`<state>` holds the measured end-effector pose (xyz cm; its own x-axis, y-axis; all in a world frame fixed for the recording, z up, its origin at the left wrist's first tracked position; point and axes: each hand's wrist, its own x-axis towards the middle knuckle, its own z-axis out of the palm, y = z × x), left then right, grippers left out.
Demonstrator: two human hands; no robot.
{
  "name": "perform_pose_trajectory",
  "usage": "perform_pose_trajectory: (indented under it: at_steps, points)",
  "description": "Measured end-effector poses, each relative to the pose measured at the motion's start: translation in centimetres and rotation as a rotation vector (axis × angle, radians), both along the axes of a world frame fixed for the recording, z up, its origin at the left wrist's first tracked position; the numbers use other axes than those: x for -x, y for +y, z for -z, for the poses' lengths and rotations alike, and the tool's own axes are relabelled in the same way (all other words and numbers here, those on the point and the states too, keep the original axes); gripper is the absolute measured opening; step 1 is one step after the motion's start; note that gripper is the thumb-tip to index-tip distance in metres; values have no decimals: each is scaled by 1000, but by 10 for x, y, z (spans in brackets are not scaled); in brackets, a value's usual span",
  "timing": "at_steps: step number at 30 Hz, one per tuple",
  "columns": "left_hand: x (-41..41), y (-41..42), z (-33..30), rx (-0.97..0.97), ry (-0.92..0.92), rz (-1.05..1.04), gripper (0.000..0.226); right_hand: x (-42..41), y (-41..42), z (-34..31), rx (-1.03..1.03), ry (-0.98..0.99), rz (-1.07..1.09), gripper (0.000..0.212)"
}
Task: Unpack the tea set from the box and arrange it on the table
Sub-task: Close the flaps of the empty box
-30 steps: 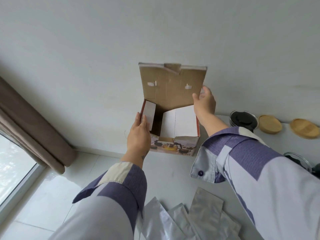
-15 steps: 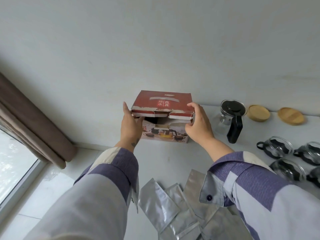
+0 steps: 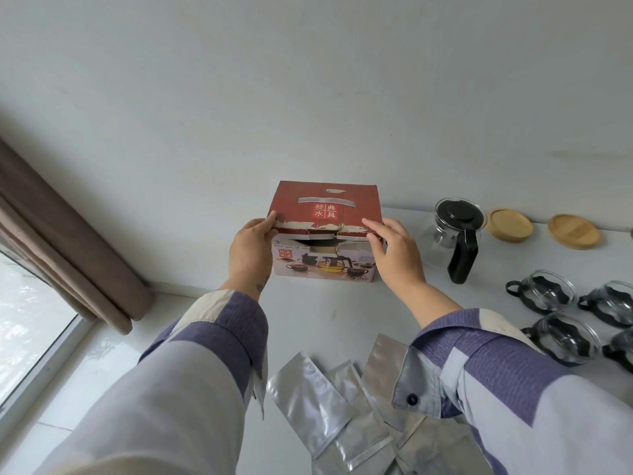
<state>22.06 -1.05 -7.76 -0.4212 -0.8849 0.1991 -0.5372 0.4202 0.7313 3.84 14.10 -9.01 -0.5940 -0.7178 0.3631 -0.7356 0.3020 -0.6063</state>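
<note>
Item: tea-set box [image 3: 325,231], red lid, centre of frame, standing on the white table [image 3: 325,323] against the wall. Lid down; front edge torn, a dark gap showing beneath it.

My left hand [image 3: 248,253] clasps the box's left front corner, fingers over the lid edge. My right hand [image 3: 397,258] lies against the right front corner, fingers spread on the lid; I read it as pressing rather than gripping.

Contents already out, right of frame: glass teapot [image 3: 454,234] with black lid and handle, two wooden coasters [image 3: 509,225], four glass cups [image 3: 544,291] in black holders. Foil pouches [image 3: 329,406] at lower centre.

Risks, as I judge them:
- Torn flap may rip further if I press harder.
- Box probably light now; shifting it right could knock the teapot just beside it.
- My right sleeve [image 3: 479,365] hangs near the cups; a careless withdrawal could sweep them.
</note>
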Motion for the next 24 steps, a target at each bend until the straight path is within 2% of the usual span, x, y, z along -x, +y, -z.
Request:
perform_pose_trajectory:
  at_steps: [6,12,15,20,24]
  points:
    - [0,-5,1,71,-15,-2,31,2,-3,5,33,36,11,33]
    - [1,-4,9,-49,59,-14,34,-2,-2,10,0,64,58,32]
    - [2,-3,8,-28,-24,-25,41,-3,-2,9,-24,80,82,30]
    - [1,6,11,131,-198,3,36,-5,2,16,-79,115,26,32]
    - [5,9,16,274,-302,86,44,-19,-1,22,-125,390,-52,47]
